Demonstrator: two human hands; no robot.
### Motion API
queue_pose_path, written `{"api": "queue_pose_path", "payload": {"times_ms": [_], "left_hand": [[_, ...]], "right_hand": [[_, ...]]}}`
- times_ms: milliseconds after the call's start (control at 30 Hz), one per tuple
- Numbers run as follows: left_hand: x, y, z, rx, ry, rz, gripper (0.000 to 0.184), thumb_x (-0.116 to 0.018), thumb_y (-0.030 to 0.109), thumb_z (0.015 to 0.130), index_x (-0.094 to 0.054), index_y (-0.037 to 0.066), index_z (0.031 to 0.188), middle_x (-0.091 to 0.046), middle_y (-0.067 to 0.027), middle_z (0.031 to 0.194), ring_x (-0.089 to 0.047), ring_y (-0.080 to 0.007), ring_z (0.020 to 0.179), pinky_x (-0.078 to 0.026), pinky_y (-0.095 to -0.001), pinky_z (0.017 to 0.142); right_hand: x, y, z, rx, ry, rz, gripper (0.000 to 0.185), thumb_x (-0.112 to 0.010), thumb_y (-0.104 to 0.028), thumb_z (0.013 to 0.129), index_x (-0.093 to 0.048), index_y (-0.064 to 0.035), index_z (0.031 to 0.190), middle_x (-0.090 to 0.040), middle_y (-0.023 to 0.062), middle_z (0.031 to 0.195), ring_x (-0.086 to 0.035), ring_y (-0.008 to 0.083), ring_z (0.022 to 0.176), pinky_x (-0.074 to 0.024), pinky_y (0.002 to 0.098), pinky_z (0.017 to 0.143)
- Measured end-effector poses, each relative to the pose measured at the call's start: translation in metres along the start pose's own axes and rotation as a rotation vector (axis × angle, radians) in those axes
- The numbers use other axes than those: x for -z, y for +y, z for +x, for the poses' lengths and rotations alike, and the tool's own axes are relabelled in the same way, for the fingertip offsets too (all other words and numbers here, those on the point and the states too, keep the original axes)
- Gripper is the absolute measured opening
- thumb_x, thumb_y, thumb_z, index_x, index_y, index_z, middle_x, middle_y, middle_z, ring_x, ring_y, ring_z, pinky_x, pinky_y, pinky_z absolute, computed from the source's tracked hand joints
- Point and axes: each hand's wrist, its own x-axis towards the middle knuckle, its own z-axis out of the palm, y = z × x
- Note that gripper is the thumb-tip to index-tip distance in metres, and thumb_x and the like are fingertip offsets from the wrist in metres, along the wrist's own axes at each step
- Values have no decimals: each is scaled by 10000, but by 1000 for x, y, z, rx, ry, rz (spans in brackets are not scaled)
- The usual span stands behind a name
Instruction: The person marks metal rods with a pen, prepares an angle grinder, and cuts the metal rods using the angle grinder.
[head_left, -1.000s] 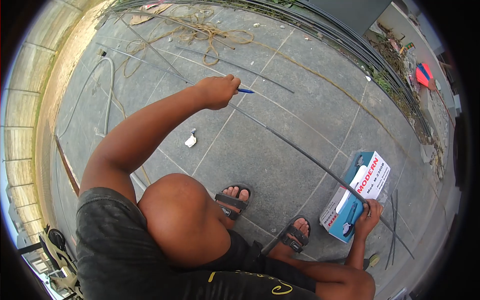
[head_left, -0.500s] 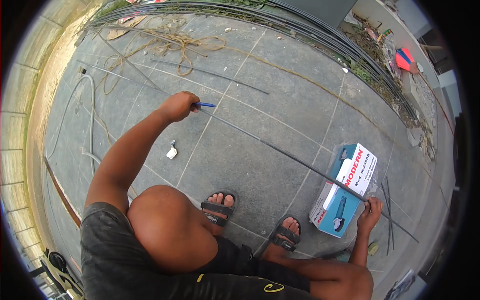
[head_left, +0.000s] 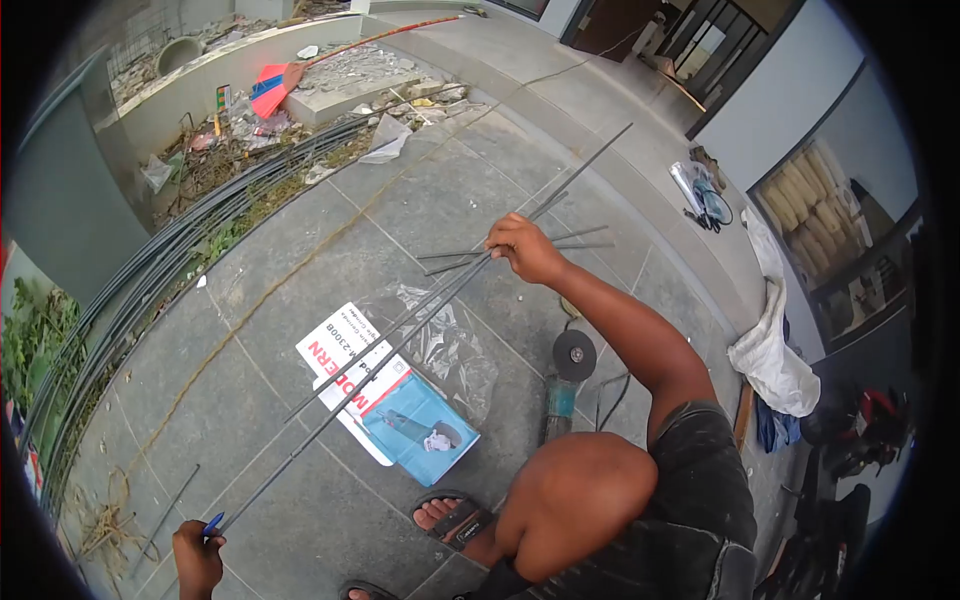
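My left hand (head_left: 198, 558) is closed low in the head view, with a blue pen (head_left: 213, 524) sticking out of its fingers. A long thin steel rod (head_left: 293, 456) runs from this hand up to the right. My right hand (head_left: 526, 250), farther along, is closed around that rod and a second, shorter rod (head_left: 310, 400) lying almost parallel to it. Both rods slant above a cardboard angle grinder box (head_left: 425, 452). An angle grinder (head_left: 560, 402) with a dark disc rests on the tiles beside my knee.
Short rod pieces (head_left: 590, 245) lie beyond my right hand. Clear plastic (head_left: 465, 365) is beside the box. Bundled long rods (head_left: 150, 270) and a rope (head_left: 270, 290) stretch along the left. A white sack (head_left: 775, 345) and a step edge stand at right.
The view has swung to the right, bringing the grinder and doorway into sight. My right hand now holds a second rod alongside the long one. The pen stays in my left hand.
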Motion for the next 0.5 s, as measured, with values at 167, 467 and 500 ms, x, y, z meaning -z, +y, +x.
{"api": "queue_pose_path", "payload": {"times_ms": [167, 467, 500], "left_hand": [[-19, 68, 45, 22, -172, 21, 155, -783, 31, 699, -647, -9, 759, -658, -197, 764, -640, -408, 770, -488, -468, 689], [-63, 149, 87, 49, -263, 25, 167, -729, 148, 839, -650, 0, 840, -655, -188, 857, -632, -390, 854, -496, -485, 749], [-68, 153, 92, 72, -266, 25, 167, -729, 148, 839, -650, 0, 840, -655, -188, 857, -632, -390, 854, -496, -485, 749]], "right_hand": [[20, 65, -15, -80, -1, -60, 142, -739, 5, 753, -705, -32, 886, -672, 85, 884, -591, 297, 920, -481, 401, 808], [26, 154, -71, -345, 151, -152, 159, -715, 18, 785, -723, -16, 940, -720, 147, 1027, -673, 288, 1058, -527, 358, 893], [25, 157, -65, -336, 137, -136, 159, -715, 18, 785, -723, -16, 940, -720, 147, 1027, -673, 288, 1058, -527, 358, 893]]}}
